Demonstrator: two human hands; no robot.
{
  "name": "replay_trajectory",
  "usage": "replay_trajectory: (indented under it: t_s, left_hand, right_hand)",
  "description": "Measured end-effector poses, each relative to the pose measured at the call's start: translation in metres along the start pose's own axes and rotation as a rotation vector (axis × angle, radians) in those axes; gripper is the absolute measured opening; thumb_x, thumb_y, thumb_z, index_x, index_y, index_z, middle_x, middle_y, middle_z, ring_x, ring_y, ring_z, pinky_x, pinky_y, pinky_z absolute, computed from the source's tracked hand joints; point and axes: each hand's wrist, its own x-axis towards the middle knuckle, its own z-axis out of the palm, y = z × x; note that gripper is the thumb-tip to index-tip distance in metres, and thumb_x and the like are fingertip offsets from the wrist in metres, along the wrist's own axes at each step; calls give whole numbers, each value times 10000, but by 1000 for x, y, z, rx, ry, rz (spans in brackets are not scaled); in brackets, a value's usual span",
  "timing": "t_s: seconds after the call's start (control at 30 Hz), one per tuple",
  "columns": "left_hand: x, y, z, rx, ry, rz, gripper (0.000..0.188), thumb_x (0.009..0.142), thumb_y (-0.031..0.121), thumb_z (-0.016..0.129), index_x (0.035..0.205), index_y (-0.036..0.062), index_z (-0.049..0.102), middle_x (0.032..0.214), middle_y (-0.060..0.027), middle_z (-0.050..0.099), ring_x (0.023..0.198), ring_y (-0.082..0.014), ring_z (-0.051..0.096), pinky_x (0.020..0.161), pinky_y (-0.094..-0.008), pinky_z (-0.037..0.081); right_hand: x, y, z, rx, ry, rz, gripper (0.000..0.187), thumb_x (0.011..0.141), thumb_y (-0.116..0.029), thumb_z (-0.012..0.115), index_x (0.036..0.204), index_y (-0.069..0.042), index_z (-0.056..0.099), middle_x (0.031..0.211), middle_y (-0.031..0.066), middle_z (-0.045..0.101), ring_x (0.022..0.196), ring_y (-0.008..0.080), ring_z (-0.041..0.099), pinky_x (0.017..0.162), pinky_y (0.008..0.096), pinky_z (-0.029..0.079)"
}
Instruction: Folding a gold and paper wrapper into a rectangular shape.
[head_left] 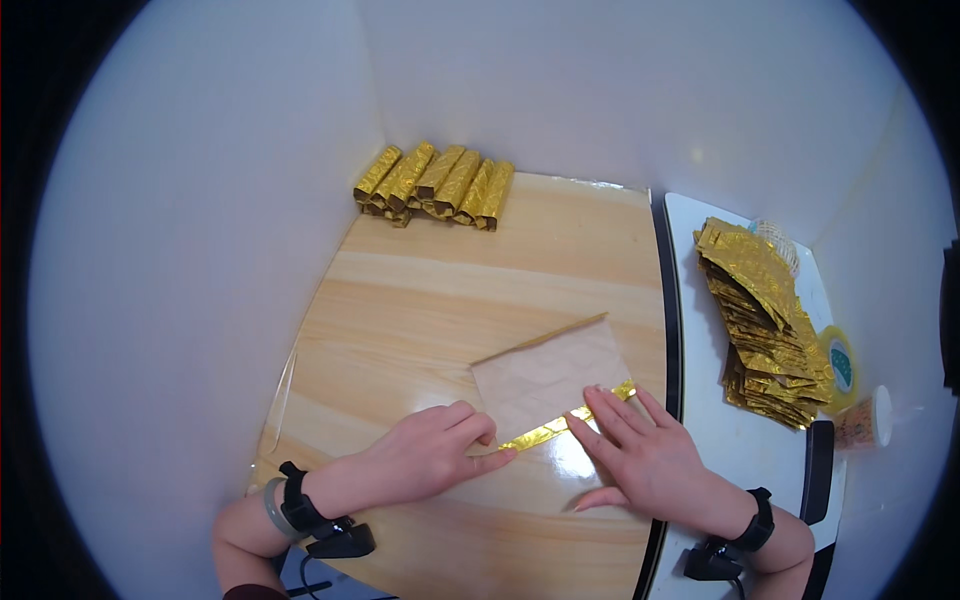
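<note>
Wooden table [420, 300]: foil sheet [548, 378] pinned under left hand [430, 455], right hand [640, 450].

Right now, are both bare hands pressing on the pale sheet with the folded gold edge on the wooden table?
Yes: the left hand and right hand both rest on the pale sheet's folded gold edge.

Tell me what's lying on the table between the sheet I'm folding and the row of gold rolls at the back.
Nothing: the head view shows only bare wooden tabletop between the paper sheet and the gold rolls.
</note>
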Motion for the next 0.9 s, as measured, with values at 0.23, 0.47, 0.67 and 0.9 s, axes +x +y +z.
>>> replay_trajectory:
  t_s: [0.23,0.47,0.67,0.9]
  left_hand:
    - [-9,-13,13,85,-26,196,419,827,88,585,1244,117,616,1425,-40,499,1318,-279,457,1011,-424,458]
    - [-11,-13,13,-31,-63,115,474,826,-7,527,1280,115,587,1435,-3,491,1375,-238,399,1063,-385,435]
    - [-12,-15,16,-98,-93,88,569,746,-58,553,1290,110,582,1425,-23,503,1370,-252,408,1079,-389,417]
    - [-12,-14,14,-82,-86,112,545,793,-59,524,1311,109,558,1467,-16,453,1388,-252,376,1103,-407,394]
  right_hand:
    - [-17,25,3,-103,-87,90,890,826,-708,486,1459,-92,371,1468,214,397,1371,301,392,1137,480,260]
    - [-11,13,0,-177,-18,68,975,807,-703,526,1434,23,351,1469,264,363,1401,347,328,1148,507,214]
    - [11,-44,14,168,-93,-212,982,889,-680,429,1446,103,230,1498,277,300,1417,361,283,1170,435,207]
    - [-5,4,11,154,-212,-122,932,936,-649,362,1466,98,190,1541,271,208,1462,325,181,1191,425,158]
